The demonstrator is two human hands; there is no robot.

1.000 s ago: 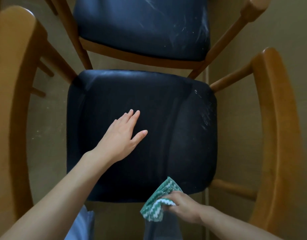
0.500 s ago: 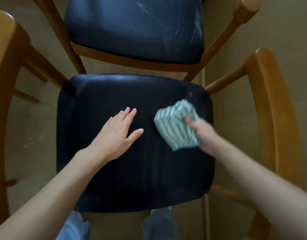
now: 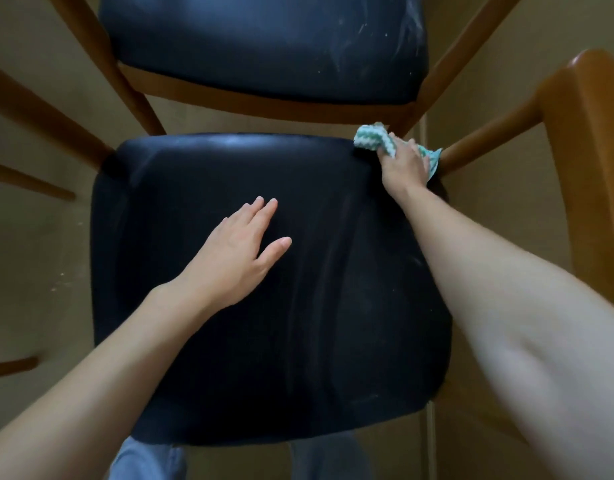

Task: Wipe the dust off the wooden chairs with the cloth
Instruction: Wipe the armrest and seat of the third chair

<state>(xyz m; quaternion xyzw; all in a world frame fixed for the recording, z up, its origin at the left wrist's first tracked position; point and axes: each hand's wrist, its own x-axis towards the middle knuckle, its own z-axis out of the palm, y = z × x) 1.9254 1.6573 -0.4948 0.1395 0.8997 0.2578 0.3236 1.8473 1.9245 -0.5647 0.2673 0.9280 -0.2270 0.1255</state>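
Right hand grips bunched green-white cloth, pressed at far right corner of near chair seat, just beside wooden rail. Left hand flat, fingers straight, resting on seat middle. Seat dark, glossy, faint smear marks. Second chair seat beyond, white dusty streaks on right side. Curved wooden frame at right. Tan floor beneath, few pale specks.
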